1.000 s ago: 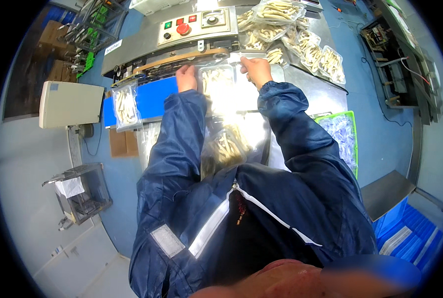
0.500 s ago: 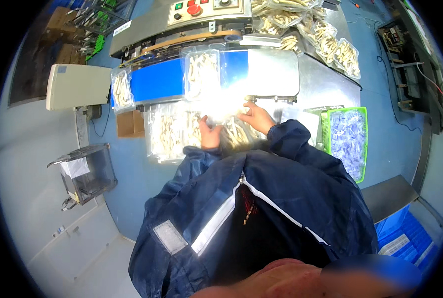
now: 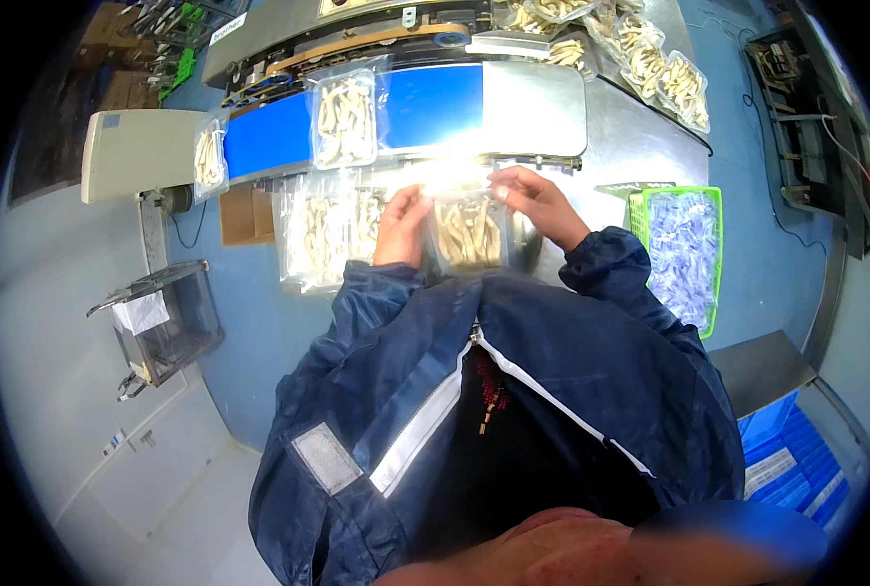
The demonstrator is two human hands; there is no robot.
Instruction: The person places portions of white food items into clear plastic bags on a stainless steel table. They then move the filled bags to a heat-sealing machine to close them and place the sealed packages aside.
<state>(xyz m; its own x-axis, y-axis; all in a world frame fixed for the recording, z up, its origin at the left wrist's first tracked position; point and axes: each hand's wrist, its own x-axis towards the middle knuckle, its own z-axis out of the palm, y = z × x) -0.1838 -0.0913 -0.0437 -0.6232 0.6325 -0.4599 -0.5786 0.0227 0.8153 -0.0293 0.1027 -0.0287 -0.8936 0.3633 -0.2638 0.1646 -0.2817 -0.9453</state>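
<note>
A clear plastic bag (image 3: 468,232) of pale, finger-shaped pieces, perhaps mushrooms, is upright in front of my chest. My left hand (image 3: 402,223) pinches its upper left corner, fingers closed. At the upper right corner, my right hand (image 3: 538,203) grips the bag's edge between thumb and fingers. Glare washes out the bag's top edge. More filled bags (image 3: 318,234) lie side by side just left of my left hand. Beyond my hands, another filled bag (image 3: 345,119) lies on the blue conveyor belt (image 3: 433,105), and one more (image 3: 209,156) is at the belt's left end.
A sealing machine (image 3: 357,49) runs along the belt's far side. Several filled bags (image 3: 640,59) are heaped at the back right. To the right stands a green basket (image 3: 716,264) of small blue-white packets. A cardboard box (image 3: 247,217) sits below the belt at left.
The bag between my hands has come upright, with both hands now at its top corners. The bags on the belt have shifted left in view, and my view has tilted slightly.
</note>
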